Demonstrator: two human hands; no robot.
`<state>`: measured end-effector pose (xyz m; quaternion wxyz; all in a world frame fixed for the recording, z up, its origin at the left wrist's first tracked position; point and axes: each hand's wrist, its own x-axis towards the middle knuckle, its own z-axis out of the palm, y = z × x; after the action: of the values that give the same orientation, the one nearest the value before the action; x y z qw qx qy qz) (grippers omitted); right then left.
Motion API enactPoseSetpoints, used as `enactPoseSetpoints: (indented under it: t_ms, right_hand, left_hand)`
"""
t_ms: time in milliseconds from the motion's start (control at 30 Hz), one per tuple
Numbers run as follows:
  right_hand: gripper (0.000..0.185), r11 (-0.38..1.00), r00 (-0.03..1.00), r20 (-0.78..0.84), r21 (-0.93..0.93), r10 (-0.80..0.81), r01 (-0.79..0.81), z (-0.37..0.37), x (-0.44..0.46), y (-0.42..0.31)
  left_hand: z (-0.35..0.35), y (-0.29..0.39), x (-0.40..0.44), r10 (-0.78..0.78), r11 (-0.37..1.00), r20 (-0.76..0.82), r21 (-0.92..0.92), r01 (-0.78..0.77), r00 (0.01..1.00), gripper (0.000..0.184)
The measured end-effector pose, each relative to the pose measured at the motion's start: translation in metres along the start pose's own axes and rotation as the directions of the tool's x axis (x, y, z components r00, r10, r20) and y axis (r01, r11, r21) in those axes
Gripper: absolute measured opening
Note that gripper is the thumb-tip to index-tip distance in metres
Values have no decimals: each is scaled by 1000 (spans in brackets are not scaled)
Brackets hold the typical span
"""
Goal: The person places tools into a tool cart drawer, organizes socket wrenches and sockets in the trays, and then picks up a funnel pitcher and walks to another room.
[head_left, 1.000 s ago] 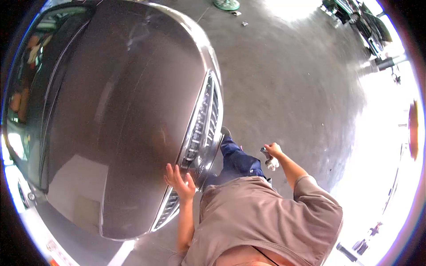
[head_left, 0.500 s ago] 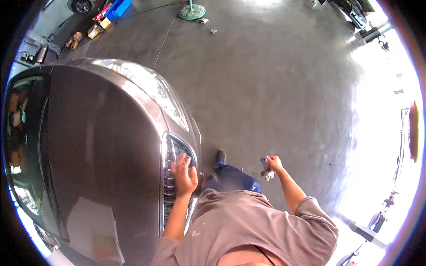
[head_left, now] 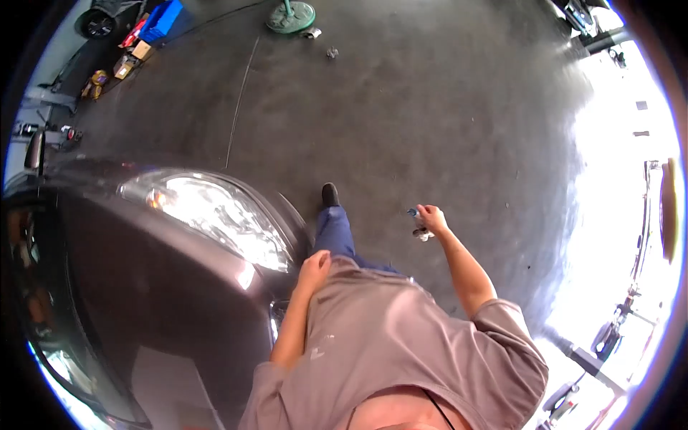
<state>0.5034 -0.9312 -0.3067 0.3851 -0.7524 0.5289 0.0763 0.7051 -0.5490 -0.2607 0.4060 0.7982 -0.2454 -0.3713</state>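
My right hand (head_left: pixel 431 217) is out over the floor, its fingers closed on a small object (head_left: pixel 422 231) with a blue tip and a pale, crumpled lower part; I cannot make out what it is. Close to the front of my shirt (head_left: pixel 401 322), my left hand (head_left: pixel 316 269) has its fingers curled in, and whether anything is inside is hidden. The dark car's headlight (head_left: pixel 215 215) is to the left of that hand, with the hood (head_left: pixel 158 287) below it.
A green round stand base (head_left: pixel 292 17) is on the floor at the top. Blue bin (head_left: pixel 160 20), small boxes (head_left: pixel 125 66) and a wheel (head_left: pixel 96 24) show at upper left. Metal equipment (head_left: pixel 609 337) lies along the right side.
The car has shifted down and left in view as I moved along its front. My left hand has come from over the grille to my shirt, its fingers now curled. The right hand still holds its object.
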Motion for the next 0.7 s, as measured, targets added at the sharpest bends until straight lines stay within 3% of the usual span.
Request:
enactPoseSetpoints:
  t_ms: [67, 167, 300, 400, 433, 467, 500, 533, 600, 667, 700]
  right_hand:
    - [52, 986, 986, -24, 26, 167, -166, 33, 16, 33]
    - [65, 915, 917, 66, 72, 394, -398, 9, 18, 23]
    - [68, 856, 858, -11, 76, 514, -512, 17, 52, 0]
    - [63, 872, 877, -12, 108, 481, -477, 44, 113, -4]
    - [50, 845, 855, 48, 135, 516, -518, 35, 148, -18]
    - [46, 848, 856, 2, 134, 517, -513, 31, 193, -34]
    - [43, 854, 857, -39, 125, 513, -506, 20, 244, -63]
    - [40, 846, 851, -24, 125, 525, -518, 53, 292, -108]
    - [33, 932, 909, -218, 158, 354, -325, -6, 389, -179]
    - [25, 950, 933, -206, 165, 295, -264, -59, 487, -273]
    - [26, 947, 933, -190, 164, 306, -277, -78, 538, -295]
  left_hand:
    - [-31, -14, 56, 42, 997, 89, 66, -48, 995, 28]
    - [-90, 75, 157, 90, 959, 155, 254, -128, 984, 30]
    - [-154, 150, 316, 157, 927, 262, 295, -233, 952, 28]
    - [-192, 192, 437, 183, 928, 281, 267, -260, 942, 27]
    - [-202, 203, 477, 169, 932, 270, 269, -243, 948, 28]
    - [-215, 208, 513, 150, 942, 247, 257, -214, 957, 28]
    - [-228, 203, 547, 69, 964, 174, 241, -111, 982, 28]
    - [-266, 167, 580, -57, 965, 106, 261, 28, 993, 28]
    - [-293, 84, 620, -176, 962, 80, 227, 154, 981, 26]
    - [-323, 96, 637, -336, 910, 152, 305, 279, 930, 25]
    - [-331, 112, 645, -342, 888, 177, 382, 256, 923, 25]
